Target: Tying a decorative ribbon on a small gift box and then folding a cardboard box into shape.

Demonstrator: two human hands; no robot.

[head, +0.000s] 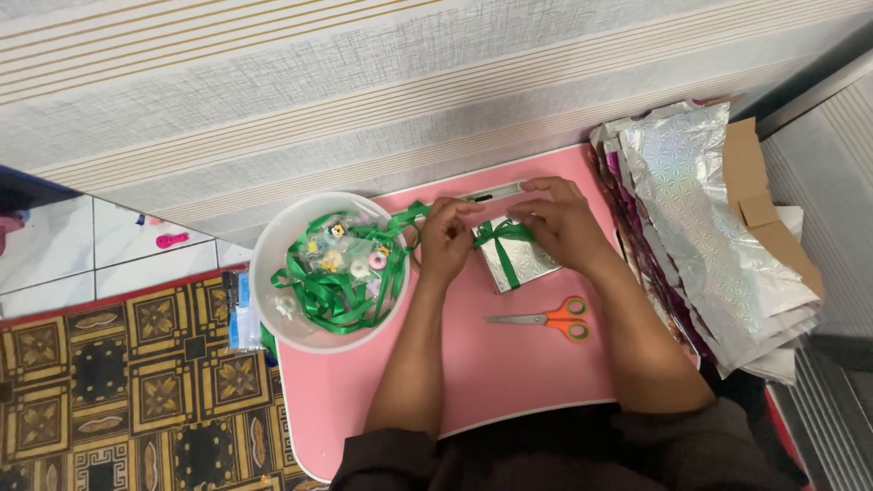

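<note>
The person is tying green ribbon around a small silver-wrapped gift box, which is sitting on the pink desk near its far edge, toward the right half. The left hand is pinching closed on the ribbon just left of the box, fingers curled tight; the right hand is resting on the box's far right side, fingers bent around the ribbon, though exactly how firmly it is gripping cannot be told. Ribbon is already crossing the box's top, and a strand is trailing left into the white bowl, which is overhanging the desk's left edge and holding a loose pile of ribbon and small colourful trinkets. Orange-handled scissors are lying just in front of the box, untouched. A stack of holographic silver wrapping sheets is lying off the right edge. Judged step: forming the knot or bow on top. The next move probably calls for pulling both ends evenly while holding the box steady.
</note>
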